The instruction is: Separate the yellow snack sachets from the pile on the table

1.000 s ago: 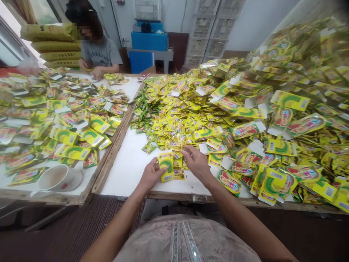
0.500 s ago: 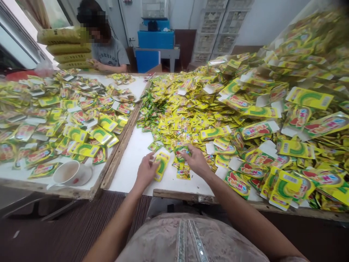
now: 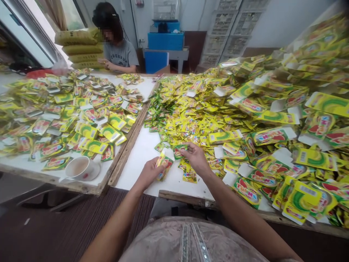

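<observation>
My left hand (image 3: 150, 174) grips a small yellow and green carton (image 3: 167, 164), its white flap end pointing away from me. Just right of it, my right hand (image 3: 196, 159) pinches a small green sachet (image 3: 177, 150) close to the carton's upper end. Below the right hand, a few yellow sachets (image 3: 188, 176) lie on the white tabletop (image 3: 131, 173). Beyond both hands spreads a large heap of yellow sachets (image 3: 196, 122), with green sachets (image 3: 156, 109) along its left edge.
Cartons with white flaps (image 3: 247, 191) pile up on the right. More cartons (image 3: 87, 129) cover the left table, where a cup of brown drink (image 3: 77, 168) stands on a saucer. Wooden edging (image 3: 131, 145) divides the tables. A person (image 3: 120, 54) sits beyond, near stacked yellow sacks (image 3: 79, 49).
The carton in my left hand has turned from its yellow back to its printed face and tipped up. My right hand still holds the green sachet near it. The camera view has swung left.
</observation>
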The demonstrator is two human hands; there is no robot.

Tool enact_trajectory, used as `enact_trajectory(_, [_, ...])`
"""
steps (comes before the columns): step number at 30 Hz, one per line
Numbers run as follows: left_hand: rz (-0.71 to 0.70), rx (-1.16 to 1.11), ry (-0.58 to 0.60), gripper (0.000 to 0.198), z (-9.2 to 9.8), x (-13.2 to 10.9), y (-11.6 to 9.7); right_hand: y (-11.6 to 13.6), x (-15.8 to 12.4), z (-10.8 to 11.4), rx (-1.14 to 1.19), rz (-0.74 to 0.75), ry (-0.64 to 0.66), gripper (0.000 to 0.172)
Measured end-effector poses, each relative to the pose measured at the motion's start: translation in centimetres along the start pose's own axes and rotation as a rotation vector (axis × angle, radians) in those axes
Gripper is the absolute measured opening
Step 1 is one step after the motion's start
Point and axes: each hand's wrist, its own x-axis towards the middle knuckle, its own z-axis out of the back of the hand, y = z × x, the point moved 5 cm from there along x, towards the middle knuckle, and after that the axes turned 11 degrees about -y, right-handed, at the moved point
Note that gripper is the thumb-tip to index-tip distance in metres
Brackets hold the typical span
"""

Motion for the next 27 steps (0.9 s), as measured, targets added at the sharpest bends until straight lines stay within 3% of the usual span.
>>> enact_trajectory(3, [0.047,-0.284,0.061,0.042,-0.4,-0.7,0.1,0.4,0.0,-1.2,-0.147,0.067,0.110,0.032])
enact_trajectory(7, [0.126,-0.377,0.098,0.047,-0.1,-1.5,0.6,0.4,0.2,-2.3,-0.304,0.102,0.282,0.027])
enact_trajectory(12, [0.215,-0.424,0.146,0.055,1.3,-1.8,1.1,1.2,0.7,-3.1,-0.200,0.060,0.231,0.030])
enact_trajectory(17, [0.195,-0.448,0.105,0.057,2.3,-1.6,1.7,0.6,-0.1,-4.6,-0.196,-0.024,0.391,0.030])
enact_trajectory(22, [0.164,-0.431,0.039,0.050,2.7,-1.3,2.0,0.8,0.3,-4.8,-0.269,0.019,0.247,0.030])
enact_trajectory(27, [0.181,-0.487,0.012,0.047,3.1,-1.4,1.9,1.0,-0.4,-6.0,-0.368,0.078,0.440,0.029])
